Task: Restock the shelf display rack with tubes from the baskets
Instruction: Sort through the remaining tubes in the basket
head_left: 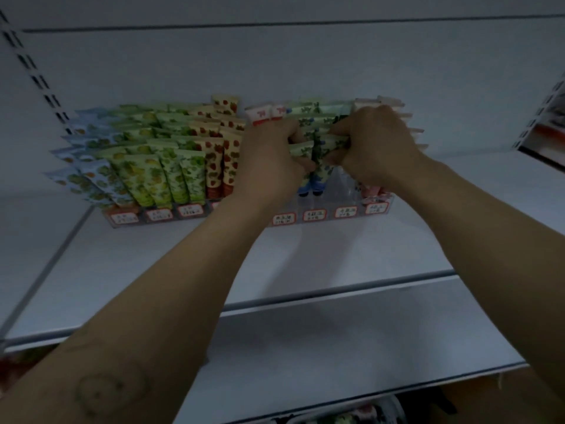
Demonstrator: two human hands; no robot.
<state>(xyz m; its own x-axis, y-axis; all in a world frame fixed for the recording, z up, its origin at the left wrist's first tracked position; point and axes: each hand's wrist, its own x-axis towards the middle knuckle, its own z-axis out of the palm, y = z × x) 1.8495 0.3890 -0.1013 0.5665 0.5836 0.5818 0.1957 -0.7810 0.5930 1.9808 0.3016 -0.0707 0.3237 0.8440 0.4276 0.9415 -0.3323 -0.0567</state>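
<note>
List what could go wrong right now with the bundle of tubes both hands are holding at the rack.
The left hand and right hand grip several blue-capped tubes at once; one could slip out onto the shelf. The left hand sits close to the strawberry-print tubes and might knock them askew. The lane beside the pink tubes looks empty, so tubes could land in the wrong lane of the display rack.

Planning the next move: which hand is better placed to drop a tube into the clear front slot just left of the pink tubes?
Probably the right hand: it grips blue-capped tubes directly above that clear slot, next to the pink tubes. The left hand sits farther away, across the bundle.
</note>
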